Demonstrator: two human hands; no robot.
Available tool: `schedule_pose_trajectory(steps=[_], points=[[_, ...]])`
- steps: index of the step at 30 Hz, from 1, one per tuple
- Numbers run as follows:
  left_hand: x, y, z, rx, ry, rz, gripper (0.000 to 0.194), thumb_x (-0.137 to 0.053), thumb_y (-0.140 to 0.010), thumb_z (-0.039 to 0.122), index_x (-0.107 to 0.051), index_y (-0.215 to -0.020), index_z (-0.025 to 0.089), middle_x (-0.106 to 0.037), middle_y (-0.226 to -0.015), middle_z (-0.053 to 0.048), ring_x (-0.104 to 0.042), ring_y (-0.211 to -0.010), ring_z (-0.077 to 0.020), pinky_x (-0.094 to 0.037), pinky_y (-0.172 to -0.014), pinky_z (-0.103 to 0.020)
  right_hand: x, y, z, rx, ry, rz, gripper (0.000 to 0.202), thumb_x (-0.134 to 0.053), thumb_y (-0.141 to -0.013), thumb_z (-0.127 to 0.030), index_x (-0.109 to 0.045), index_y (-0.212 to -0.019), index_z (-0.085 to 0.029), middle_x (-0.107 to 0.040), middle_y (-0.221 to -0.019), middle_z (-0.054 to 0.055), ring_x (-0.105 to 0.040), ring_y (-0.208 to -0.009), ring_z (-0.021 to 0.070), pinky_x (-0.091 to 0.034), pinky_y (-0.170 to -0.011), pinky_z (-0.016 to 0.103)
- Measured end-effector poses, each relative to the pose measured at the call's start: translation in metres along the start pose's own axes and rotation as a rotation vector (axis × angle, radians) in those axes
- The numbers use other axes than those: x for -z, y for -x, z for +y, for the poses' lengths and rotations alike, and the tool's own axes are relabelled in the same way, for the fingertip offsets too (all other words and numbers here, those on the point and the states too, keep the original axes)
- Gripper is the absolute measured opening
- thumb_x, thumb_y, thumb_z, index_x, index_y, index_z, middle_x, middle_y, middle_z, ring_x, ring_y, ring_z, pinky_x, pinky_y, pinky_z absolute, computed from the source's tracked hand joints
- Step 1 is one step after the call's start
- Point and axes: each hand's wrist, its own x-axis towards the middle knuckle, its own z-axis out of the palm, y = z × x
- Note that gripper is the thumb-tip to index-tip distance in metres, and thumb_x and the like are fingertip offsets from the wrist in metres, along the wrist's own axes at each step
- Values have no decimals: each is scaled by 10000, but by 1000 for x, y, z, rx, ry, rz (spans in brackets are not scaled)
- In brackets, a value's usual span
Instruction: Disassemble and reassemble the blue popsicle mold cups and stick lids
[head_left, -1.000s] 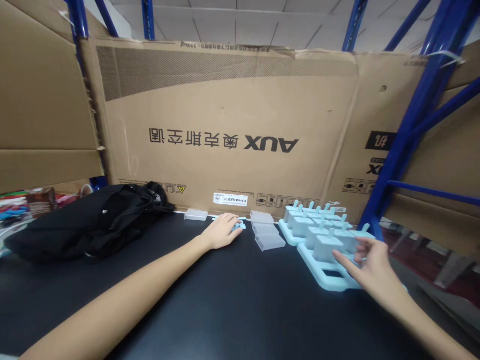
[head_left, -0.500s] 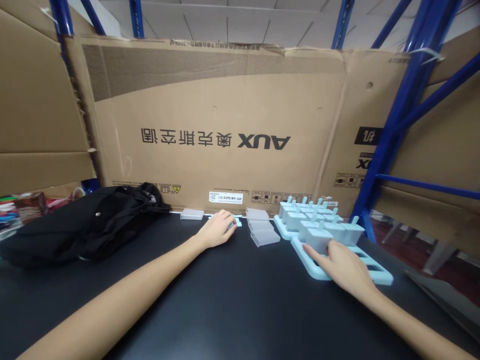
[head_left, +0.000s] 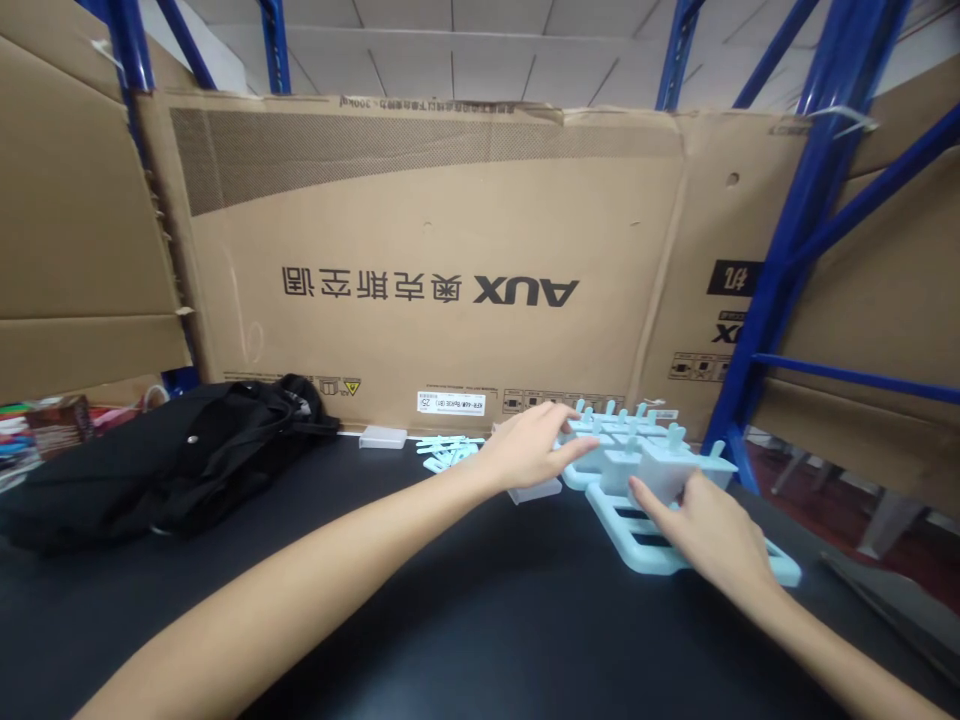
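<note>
My right hand [head_left: 716, 530] grips a pale blue popsicle mould [head_left: 666, 470] with a stick handle on top, raised over the front light-blue rack [head_left: 645, 555]. Several more moulds [head_left: 622, 470] with upright handles stand in the racks behind it. My left hand [head_left: 532, 445] reaches to the left side of these moulds, thumb and fingers apart; whether it holds anything small is hidden. Under its wrist lies a clear plastic case [head_left: 536, 491], partly covered. A loose pile of light-blue sticks [head_left: 448, 450] rests left of the hand, beside another clear case [head_left: 382, 438].
A black bag [head_left: 172, 460] lies at the left of the black table [head_left: 480, 620]. A large cardboard sheet [head_left: 420, 220] stands behind, between blue metal posts [head_left: 780, 250]. Colourful items sit at the far left.
My left hand has moved right from the stick pile to the moulds, uncovering the pile and covering most clear cases. My right hand has lifted the mould slightly and shifted it right.
</note>
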Motion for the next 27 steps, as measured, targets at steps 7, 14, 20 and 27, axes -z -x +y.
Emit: schedule_pose_trajectory(steps=[7,14,20,27], points=[[8,-25,38,-12,120,24,343,-586,-953,467,-681,-1143,196,-725,-904,-33,-665,-834,-184,-511,-773,-326,19,11,-46,312,-21,1,368,-496,-790,-591,-497,-868,-232,-689,-836,98,-674,-796,303,-400,-603,340],[55,36,-48,245,363,372,354,-638,-901,480,-752,-1022,167,-760,-840,-57,-704,-735,-166,-574,-718,-300,28,-11,-80,597,55,112,297,-518,-759,-497,-423,-824,-223,-616,-847,94,-604,-786,269,-354,-631,345],[49,113,-138,424,-114,316,186,-630,-899,307,-780,-968,219,-783,-980,-61,-732,-885,-224,-588,-868,-396,27,-46,-124,777,113,13,281,-520,-774,-404,-475,-931,-175,-622,-954,145,-603,-834,263,-398,-645,337],[17,133,-137,250,-234,17,290,-509,-885,134,-771,-970,223,-731,-1127,-40,-687,-1038,-209,-538,-994,-357,-15,-67,-208,895,280,-176,630,-575,-781,-498,-491,-1276,-118,-644,-1160,247,-658,-966,359,-490,-769,438]])
